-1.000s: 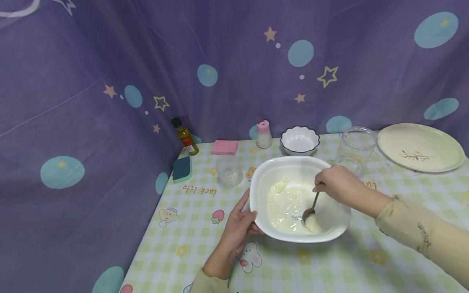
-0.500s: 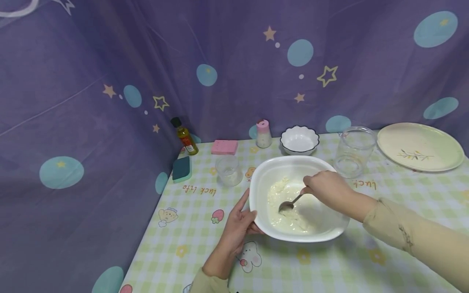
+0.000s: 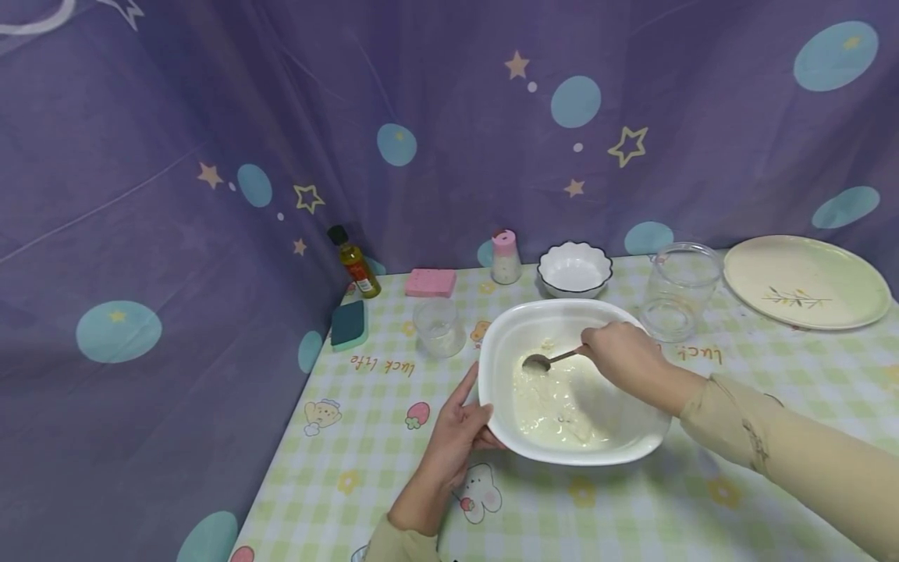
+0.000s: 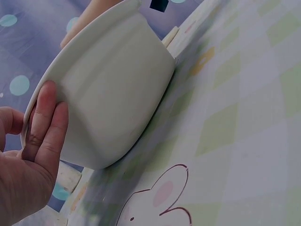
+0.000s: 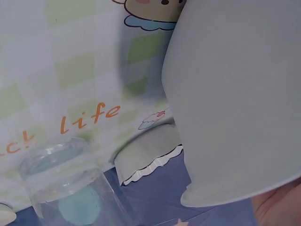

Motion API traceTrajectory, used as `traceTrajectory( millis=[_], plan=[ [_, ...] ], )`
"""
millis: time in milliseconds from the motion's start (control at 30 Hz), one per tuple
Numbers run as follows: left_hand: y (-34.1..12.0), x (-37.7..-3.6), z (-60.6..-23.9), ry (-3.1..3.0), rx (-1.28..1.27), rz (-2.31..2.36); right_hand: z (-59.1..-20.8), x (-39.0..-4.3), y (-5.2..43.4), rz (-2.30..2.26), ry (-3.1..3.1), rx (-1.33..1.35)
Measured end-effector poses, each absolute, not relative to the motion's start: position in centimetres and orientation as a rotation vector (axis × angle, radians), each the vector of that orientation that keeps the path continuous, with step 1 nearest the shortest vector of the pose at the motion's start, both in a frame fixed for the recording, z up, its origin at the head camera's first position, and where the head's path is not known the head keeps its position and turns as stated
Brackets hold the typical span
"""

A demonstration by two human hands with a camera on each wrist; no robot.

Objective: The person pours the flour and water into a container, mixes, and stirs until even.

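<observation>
A large white bowl (image 3: 509,336) stands on the checked tablecloth with a pale, wet, lumpy batter (image 3: 555,410) spread over its bottom. My left hand (image 3: 455,433) grips the bowl's left side, thumb by the rim; in the left wrist view its fingers (image 4: 47,113) lie against the outer wall. My right hand (image 3: 625,355) reaches over the right rim and holds a metal spoon (image 3: 538,363) by its handle. The spoon's bowl is at the far left part of the batter. In the right wrist view the bowl's outer wall (image 5: 235,94) hides the spoon.
Behind the bowl stand a clear cup (image 3: 439,332), a pink-topped shaker (image 3: 506,257), a scalloped dish (image 3: 574,269) and a clear jar (image 3: 680,293). An oval plate (image 3: 801,273) lies far right. An oil bottle (image 3: 357,265), a pink sponge (image 3: 431,282) and a green sponge (image 3: 349,325) are back left.
My right hand has moved the spoon from the near right of the bowl leftward, then toward the far left, through the batter. The left hand and the bowl stay in place.
</observation>
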State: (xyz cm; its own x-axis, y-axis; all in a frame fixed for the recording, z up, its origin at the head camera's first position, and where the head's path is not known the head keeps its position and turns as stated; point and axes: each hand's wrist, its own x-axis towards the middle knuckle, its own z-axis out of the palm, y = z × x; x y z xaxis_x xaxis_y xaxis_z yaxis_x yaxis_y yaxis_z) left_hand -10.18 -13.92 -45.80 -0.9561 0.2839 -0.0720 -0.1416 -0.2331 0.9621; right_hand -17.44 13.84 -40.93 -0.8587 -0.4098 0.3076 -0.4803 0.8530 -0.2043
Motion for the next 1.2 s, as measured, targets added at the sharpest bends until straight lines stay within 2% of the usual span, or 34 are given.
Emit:
traceTrajectory(
  millis=[333,800,1200],
  plan=[
    [-13.8,-10.2,-45.8,1.748,0.123,2.266,-40.3,-18.0,14.6,0.422,-2.825,0.618],
    [-13.8,-10.2,-45.7,1.742,0.119,2.256,-38.5,-18.7,18.4,0.568,-2.945,0.636],
    [-13.8,-10.2,-45.7,1.739,0.118,2.261,-37.0,-17.5,19.8,0.521,-2.994,0.823]
  ],
)
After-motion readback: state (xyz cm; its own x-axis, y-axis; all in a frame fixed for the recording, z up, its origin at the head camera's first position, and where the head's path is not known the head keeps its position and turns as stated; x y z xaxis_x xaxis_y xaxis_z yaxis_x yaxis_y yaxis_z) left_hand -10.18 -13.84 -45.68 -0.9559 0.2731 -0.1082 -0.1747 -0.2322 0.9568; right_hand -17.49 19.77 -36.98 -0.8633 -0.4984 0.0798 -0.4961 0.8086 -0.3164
